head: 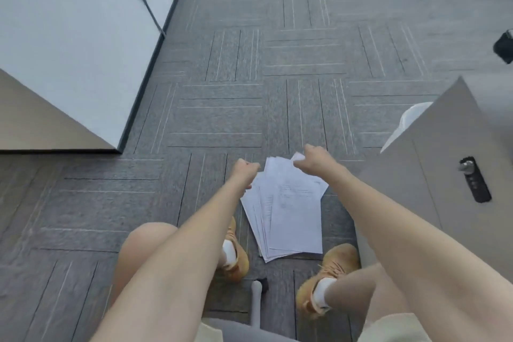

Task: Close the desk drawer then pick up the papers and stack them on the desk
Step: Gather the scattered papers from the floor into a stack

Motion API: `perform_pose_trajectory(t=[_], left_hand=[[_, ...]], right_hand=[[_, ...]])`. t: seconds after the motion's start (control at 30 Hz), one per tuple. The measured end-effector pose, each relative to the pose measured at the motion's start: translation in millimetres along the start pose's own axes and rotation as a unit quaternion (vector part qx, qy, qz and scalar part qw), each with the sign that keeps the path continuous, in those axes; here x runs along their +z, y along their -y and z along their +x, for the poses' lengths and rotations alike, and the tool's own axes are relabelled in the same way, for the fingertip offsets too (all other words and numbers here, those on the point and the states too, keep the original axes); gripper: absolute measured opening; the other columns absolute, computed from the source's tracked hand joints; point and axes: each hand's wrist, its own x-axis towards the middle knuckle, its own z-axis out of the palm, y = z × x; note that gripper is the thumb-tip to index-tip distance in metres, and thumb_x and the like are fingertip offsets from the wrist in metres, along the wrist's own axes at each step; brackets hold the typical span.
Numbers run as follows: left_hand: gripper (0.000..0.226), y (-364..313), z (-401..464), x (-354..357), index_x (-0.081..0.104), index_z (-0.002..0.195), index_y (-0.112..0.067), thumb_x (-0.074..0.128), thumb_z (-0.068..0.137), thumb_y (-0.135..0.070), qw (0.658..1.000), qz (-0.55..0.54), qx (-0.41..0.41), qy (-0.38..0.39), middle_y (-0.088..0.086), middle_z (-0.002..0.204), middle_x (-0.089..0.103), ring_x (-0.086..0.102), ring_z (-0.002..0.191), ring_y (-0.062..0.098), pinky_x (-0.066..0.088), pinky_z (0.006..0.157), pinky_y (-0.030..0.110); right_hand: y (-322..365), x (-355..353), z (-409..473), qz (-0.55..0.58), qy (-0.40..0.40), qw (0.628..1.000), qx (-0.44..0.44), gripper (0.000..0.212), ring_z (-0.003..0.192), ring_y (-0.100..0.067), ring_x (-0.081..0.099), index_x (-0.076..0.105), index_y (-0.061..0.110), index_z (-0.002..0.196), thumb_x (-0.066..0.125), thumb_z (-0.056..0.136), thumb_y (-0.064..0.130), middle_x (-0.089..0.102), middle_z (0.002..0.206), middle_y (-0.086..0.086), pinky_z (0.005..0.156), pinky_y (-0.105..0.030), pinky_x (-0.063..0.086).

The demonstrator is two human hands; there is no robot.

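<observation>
Knees bent, person crouches over carpet floor (222, 97). Papers (288, 216) fanned between shoes, beside cabinet (433, 175). Left hand (244, 172) clenched on sheets' far left edge, right hand (313, 159) pinching far corner, probably gathering stack to lift.

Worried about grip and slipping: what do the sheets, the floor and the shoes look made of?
Papers: thin white printer paper, matte, faint print. Floor: grey carpet tiles, textured weave with line patterns. Shoes: tan, probably suede or nubuck, soft matte nap.
</observation>
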Motion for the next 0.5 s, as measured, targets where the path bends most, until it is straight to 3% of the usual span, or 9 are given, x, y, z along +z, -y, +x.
perform_pose_trajectory(t=[0.07,0.2,0.27,0.33,0.43,0.5], left_hand=[[0.026,10.7,30.9,12.5,0.048,0.101,-0.015,0.054,0.082,-0.031,1.0,0.003,-0.022,-0.006,0.004,0.094,0.052,0.051,0.08,0.022,0.048,0.062,0.031],[0.026,34.8,89.5,38.5,0.048,0.103,-0.012,0.055,0.083,-0.026,0.998,0.019,-0.054,-0.014,0.007,0.1,0.052,0.05,0.083,0.024,0.047,0.068,0.031],[0.024,51.7,119.5,51.5,0.047,0.102,-0.013,0.055,0.084,-0.027,0.996,0.038,-0.075,-0.02,0.005,0.101,0.049,0.052,0.095,0.026,0.052,0.087,0.037],[0.025,69.7,147.5,63.2,0.048,0.103,-0.013,0.056,0.084,-0.027,0.994,0.048,-0.092,-0.026,0.004,0.104,0.048,0.051,0.103,0.027,0.05,0.096,0.046],[0.025,97.2,182.6,77.9,0.047,0.101,-0.012,0.057,0.087,-0.029,0.992,0.054,-0.11,-0.025,0.005,0.102,0.049,0.049,0.096,0.025,0.05,0.096,0.044],[0.019,115.2,200.4,84.3,0.043,0.096,-0.013,0.056,0.087,-0.025,0.99,0.063,-0.122,-0.024,0.002,0.093,0.047,0.046,0.088,0.023,0.048,0.082,0.038]], right_hand=[[-11.9,19.9,33.7,0.02,0.021,1.0,0.009,0.058,0.11,-0.035,0.057,0.042,0.005,0.141,0.053,0.092,0.034,0.045,0.145,-0.022,0.085,-0.04,0.05],[-37.4,62.4,93.4,0.044,0.055,0.997,0.039,0.06,0.127,-0.033,0.053,0.041,0.006,0.145,0.052,0.092,0.03,0.052,0.145,-0.015,0.096,-0.04,0.049],[-51.4,84.5,121.2,0.051,0.065,0.995,0.054,0.057,0.126,-0.034,0.053,0.043,0.005,0.142,0.052,0.091,0.028,0.054,0.141,-0.017,0.093,-0.038,0.048],[-66.4,107.3,145.9,0.058,0.073,0.993,0.07,0.055,0.123,-0.035,0.054,0.046,0.004,0.139,0.051,0.089,0.027,0.056,0.137,-0.019,0.09,-0.038,0.048],[-89.6,145.3,177.1,0.073,0.087,0.989,0.099,0.055,0.115,-0.036,0.058,0.046,0.005,0.138,0.051,0.087,0.027,0.057,0.131,-0.021,0.084,-0.037,0.05],[-104.8,170.9,193.4,0.076,0.091,0.985,0.124,0.054,0.114,-0.037,0.058,0.047,0.007,0.136,0.052,0.087,0.029,0.053,0.135,-0.019,0.09,-0.04,0.051]])
